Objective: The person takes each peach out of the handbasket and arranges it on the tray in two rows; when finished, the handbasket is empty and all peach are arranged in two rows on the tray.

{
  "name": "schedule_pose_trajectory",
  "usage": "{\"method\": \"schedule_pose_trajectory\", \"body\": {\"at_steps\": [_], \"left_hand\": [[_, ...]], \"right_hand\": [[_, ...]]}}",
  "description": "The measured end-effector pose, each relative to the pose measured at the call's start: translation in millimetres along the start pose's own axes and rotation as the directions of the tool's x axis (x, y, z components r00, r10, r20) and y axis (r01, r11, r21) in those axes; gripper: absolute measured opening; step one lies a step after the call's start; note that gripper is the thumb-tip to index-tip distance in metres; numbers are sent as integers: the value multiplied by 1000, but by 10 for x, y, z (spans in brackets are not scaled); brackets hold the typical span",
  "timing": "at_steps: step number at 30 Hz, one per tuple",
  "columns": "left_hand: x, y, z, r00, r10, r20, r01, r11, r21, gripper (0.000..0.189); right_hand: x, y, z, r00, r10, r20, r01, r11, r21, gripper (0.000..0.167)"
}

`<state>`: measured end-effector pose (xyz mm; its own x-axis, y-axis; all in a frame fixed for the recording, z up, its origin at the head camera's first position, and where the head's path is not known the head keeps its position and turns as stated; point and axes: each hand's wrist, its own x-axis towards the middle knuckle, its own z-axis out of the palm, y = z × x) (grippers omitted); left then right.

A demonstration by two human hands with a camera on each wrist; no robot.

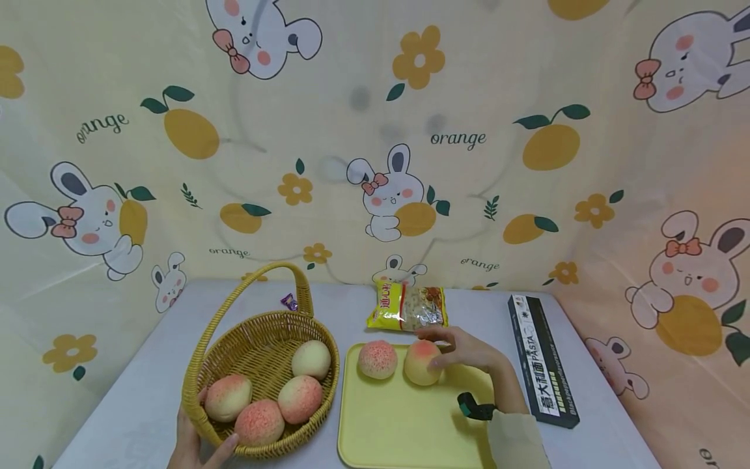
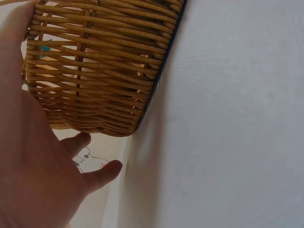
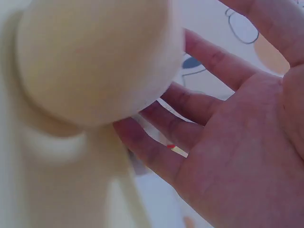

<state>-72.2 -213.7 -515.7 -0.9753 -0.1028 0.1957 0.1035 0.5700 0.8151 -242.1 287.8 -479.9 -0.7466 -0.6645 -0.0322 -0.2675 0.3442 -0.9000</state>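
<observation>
The wicker basket (image 1: 263, 322) stands at the left with several peaches (image 1: 260, 422) in it, one of them paler. My left hand (image 1: 199, 443) holds its near left rim, thumb and a fingertip over the edge; in the left wrist view two other fingers stick out below the wicker. On the yellow tray (image 1: 410, 423) lies a pink speckled peach (image 1: 377, 359). Just right of it, my right hand (image 1: 463, 348) grips another peach (image 1: 420, 365) between thumb and fingers, close over the tray. In the right wrist view this peach (image 3: 95, 57) hides some fingertips.
A bag of pasta (image 1: 407, 306) lies behind the tray. To the right is a long black and white pasta box (image 1: 541, 358). A small purple wrapped sweet (image 1: 290, 301) sits behind the basket, beside its tall handle (image 1: 301, 286). Patterned cloth (image 1: 328, 130) hangs around the table.
</observation>
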Motion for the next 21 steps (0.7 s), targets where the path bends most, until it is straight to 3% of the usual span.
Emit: {"method": "schedule_pose_trajectory", "body": {"at_steps": [6,12,17,21], "left_hand": [[0,8,5,1000,17,-9,-17,1000,-9,96],[-9,5,23,1000,10,-15,-11,1000,-9,97],[1,-15,10,1000,-5,-5,5,1000,-16,93],[18,-20,-3,1000,-13,10,13,1000,-20,93]], "right_hand": [[133,-231,-37,998,-61,6,61,998,15,68],[420,-567,13,993,-108,45,109,994,-19,67],[718,-877,158,986,-128,108,137,987,-82,62],[1008,-1106,337,961,-184,208,207,974,-95,61]]}}
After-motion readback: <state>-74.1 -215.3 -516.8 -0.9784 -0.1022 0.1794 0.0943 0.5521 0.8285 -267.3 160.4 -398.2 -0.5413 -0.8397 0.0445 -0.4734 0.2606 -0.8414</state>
